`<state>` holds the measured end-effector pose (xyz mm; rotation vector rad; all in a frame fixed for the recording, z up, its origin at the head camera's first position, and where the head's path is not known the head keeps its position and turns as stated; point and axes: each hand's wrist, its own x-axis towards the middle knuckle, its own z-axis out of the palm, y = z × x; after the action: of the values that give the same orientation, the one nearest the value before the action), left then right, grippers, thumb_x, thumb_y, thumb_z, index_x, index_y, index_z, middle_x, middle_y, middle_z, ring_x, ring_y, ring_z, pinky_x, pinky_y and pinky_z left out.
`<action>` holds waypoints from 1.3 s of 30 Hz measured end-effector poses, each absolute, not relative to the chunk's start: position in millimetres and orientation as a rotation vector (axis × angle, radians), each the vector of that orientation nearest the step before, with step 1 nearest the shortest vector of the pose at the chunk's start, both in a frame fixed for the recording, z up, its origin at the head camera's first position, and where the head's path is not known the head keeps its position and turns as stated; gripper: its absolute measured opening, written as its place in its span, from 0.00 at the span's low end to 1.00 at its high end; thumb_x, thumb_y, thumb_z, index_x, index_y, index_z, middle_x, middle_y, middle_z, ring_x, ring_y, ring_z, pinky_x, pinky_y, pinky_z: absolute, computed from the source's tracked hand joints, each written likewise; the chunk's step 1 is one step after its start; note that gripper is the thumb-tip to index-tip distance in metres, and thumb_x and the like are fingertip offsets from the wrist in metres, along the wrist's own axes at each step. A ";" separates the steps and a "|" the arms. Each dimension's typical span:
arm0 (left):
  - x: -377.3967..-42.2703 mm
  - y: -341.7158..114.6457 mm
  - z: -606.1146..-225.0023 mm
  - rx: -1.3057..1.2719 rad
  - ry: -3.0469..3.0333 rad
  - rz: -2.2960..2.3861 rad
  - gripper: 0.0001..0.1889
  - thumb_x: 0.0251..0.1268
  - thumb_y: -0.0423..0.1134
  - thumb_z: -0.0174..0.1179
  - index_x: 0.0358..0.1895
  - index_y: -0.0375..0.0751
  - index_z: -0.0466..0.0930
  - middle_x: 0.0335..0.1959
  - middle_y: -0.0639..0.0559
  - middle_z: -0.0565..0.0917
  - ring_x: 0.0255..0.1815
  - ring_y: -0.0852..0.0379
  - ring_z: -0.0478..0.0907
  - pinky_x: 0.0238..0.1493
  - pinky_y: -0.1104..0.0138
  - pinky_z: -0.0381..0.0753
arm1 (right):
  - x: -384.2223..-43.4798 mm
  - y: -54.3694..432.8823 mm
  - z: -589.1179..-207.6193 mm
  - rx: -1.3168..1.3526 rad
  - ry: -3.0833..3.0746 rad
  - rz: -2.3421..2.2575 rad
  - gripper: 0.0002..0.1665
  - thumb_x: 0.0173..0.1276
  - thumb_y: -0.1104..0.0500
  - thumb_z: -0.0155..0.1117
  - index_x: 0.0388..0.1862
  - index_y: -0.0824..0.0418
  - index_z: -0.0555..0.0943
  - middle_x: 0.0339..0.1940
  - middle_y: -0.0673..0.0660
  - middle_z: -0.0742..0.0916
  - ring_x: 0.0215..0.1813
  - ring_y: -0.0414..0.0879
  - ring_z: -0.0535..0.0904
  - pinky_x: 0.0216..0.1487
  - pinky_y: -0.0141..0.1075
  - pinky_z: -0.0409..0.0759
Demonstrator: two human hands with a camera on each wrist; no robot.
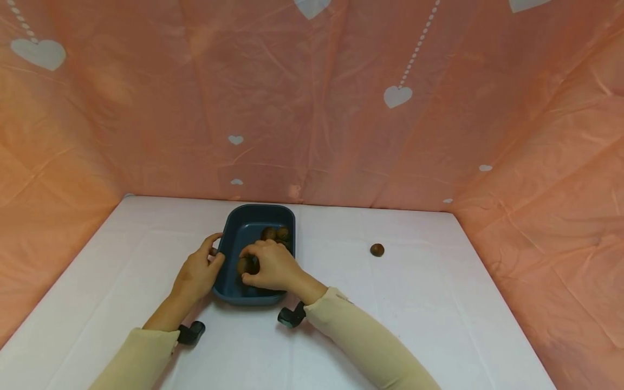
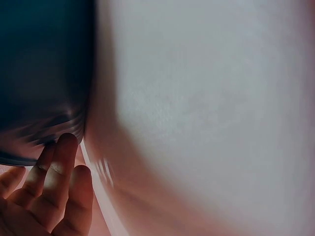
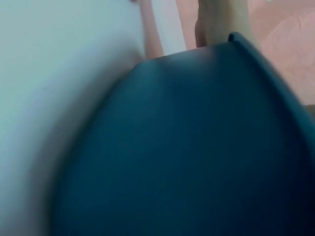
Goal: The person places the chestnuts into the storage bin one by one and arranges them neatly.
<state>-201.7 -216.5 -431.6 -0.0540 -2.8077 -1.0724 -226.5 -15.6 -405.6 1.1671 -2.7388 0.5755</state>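
Observation:
A dark blue rectangular tray (image 1: 234, 297) with rounded corners sits on the white table. My left hand (image 1: 195, 274) is at its left side, fingertips against the outer wall; in the left wrist view the fingers (image 2: 60, 167) reach up to the tray (image 2: 44, 73) fairly straight. Inside the tray, my right hand (image 1: 274, 266) has thumb and fingers curved round a round brown nut-like thing (image 1: 242, 265). Several similar brown nut-like things (image 1: 269, 233) lie towards the tray's far right, partly hidden by that hand. The tray wall (image 3: 182, 137) fills most of the right wrist view.
One more round brown nut-like thing (image 1: 377, 249) lies on the white tablecloth (image 1: 414, 309), right of the tray. Orange curtains (image 1: 312, 108) with white hearts stand behind and at both sides of the table. Black wrist cameras (image 1: 291, 316) sit under the sleeves.

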 end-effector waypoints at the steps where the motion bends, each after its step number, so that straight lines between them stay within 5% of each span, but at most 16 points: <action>1: -201.8 -216.4 -431.7 -0.058 -2.806 -1.068 0.25 0.70 0.41 0.44 0.70 0.44 0.61 0.46 0.41 0.80 0.42 0.48 0.80 0.39 0.60 0.74 | -226.8 -16.2 -406.5 1.167 -2.740 0.573 0.23 0.54 0.46 0.70 0.49 0.49 0.83 0.44 0.46 0.85 0.46 0.41 0.78 0.47 0.39 0.76; 17: -202.0 -215.6 -430.5 -0.065 -2.810 -1.065 0.26 0.70 0.41 0.44 0.70 0.44 0.61 0.45 0.41 0.80 0.40 0.48 0.80 0.39 0.59 0.75 | -235.7 -32.6 -418.1 1.229 -2.792 0.393 0.24 0.55 0.46 0.71 0.51 0.51 0.83 0.43 0.46 0.86 0.45 0.40 0.77 0.49 0.31 0.74; 39: -199.8 -214.2 -427.0 -0.048 -2.824 -1.068 0.26 0.70 0.41 0.44 0.70 0.44 0.60 0.46 0.40 0.80 0.41 0.48 0.80 0.39 0.58 0.75 | -237.2 -37.9 -421.8 1.331 -2.759 0.070 0.24 0.53 0.46 0.71 0.49 0.51 0.83 0.42 0.46 0.86 0.44 0.42 0.76 0.52 0.33 0.73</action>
<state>-199.8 -214.2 -427.0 -0.0483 -2.8242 -1.0681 -237.2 -37.9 -421.8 1.3313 -2.7588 0.0701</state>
